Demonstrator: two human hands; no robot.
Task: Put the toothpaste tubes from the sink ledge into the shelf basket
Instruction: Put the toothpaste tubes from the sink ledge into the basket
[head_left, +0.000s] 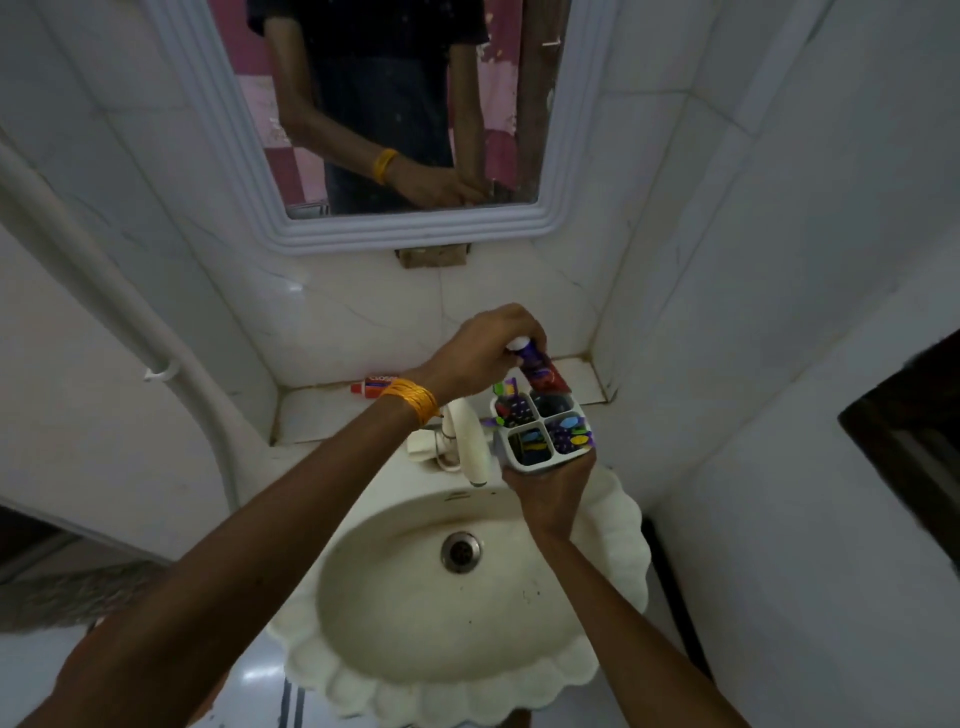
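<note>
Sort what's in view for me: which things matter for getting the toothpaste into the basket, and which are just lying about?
In the job:
- dark toothpaste tube, held in the left hand over the basket
- four-compartment basket, held by the right hand
- red-capped toothpaste tube, lying on the ledge

Just there:
- tap
- sink
- mirror

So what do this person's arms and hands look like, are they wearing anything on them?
Both forearms are bare, with no sleeves reaching into the camera's direct view. The left hand has a stack of thin orange-gold bangles around its wrist. The right hand shows no bangle, watch or glove. No rings are visible on either hand. The mirror reflects a dark short-sleeved top.
</note>
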